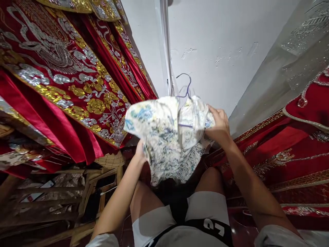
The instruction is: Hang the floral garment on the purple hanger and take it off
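Note:
A white floral top [164,137] with blue and yellow flowers is held up in front of me, on a purple hanger [189,85] whose hook sticks out above the neckline. My right hand [219,123] grips the garment's right shoulder, its fingers curled around the edge. At the garment's left side, my left hand [140,151] holds the cloth from below; most of its fingers are hidden behind the fabric. The lower part of the top hangs in loose, gathered folds above my knees.
Red embroidered garments with gold and silver trim [95,103] hang at the left. More red beaded clothing [290,154] hangs at the right, below a sheer sparkly cloth [305,44]. A wooden chair [86,192] stands lower left. Ahead is a white wall [213,37] with a vertical pipe [166,44].

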Available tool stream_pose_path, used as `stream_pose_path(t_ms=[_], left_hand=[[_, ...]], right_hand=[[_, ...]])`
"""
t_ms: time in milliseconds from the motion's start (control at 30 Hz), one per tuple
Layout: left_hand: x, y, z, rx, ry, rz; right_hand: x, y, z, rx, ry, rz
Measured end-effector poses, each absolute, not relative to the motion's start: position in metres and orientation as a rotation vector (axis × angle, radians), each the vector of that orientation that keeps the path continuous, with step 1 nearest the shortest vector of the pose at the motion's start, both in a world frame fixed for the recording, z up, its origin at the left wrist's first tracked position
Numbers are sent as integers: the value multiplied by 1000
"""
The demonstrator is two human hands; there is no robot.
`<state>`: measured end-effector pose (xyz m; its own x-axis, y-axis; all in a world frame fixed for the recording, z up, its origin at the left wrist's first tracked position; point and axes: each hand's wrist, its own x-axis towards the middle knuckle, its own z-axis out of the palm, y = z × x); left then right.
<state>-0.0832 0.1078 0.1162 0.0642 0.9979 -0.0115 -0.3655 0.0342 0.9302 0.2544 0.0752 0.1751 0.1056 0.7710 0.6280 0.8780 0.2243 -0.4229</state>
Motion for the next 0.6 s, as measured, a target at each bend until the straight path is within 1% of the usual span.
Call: stream_pose_path(t_ms=[133,267,433,600], left_hand=[[-84,86,103,754,910,1291],[-73,59,84,813,1082,1238],[-67,34,55,809,1105,1283],[-73,24,35,737,1202,1329]], right_hand=[[245,93,200,-1582,-1728,-181],[220,90,203,-1561,-1868,-205],[219,70,169,-1653,-1818,-175],[249,51,132,-1791,-1504,111]])
